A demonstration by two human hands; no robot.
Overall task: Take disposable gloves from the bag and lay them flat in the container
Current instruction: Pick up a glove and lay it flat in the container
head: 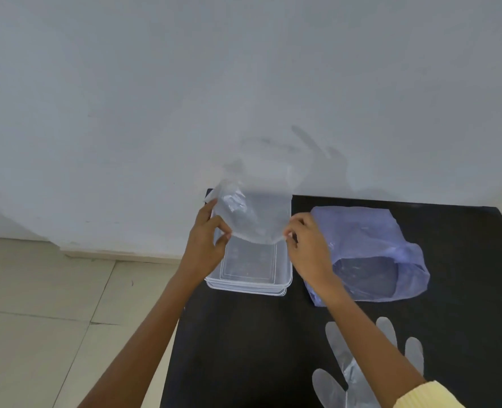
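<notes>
A clear disposable glove point(255, 210) hangs spread between my hands above the clear rectangular container point(285, 278). My left hand point(205, 245) pinches its left edge and my right hand point(308, 245) pinches its right edge. The glove's fingers point up against the wall and look blurred. The bluish plastic bag point(385, 248) lies open-mouthed on the black table, right of the container. Another clear glove point(341, 378) lies flat on the table near the front, partly under my right forearm.
The black table point(244, 348) stands against a white wall point(155, 113); its left edge runs just beside the container. Beige tiled floor point(38, 319) lies to the left.
</notes>
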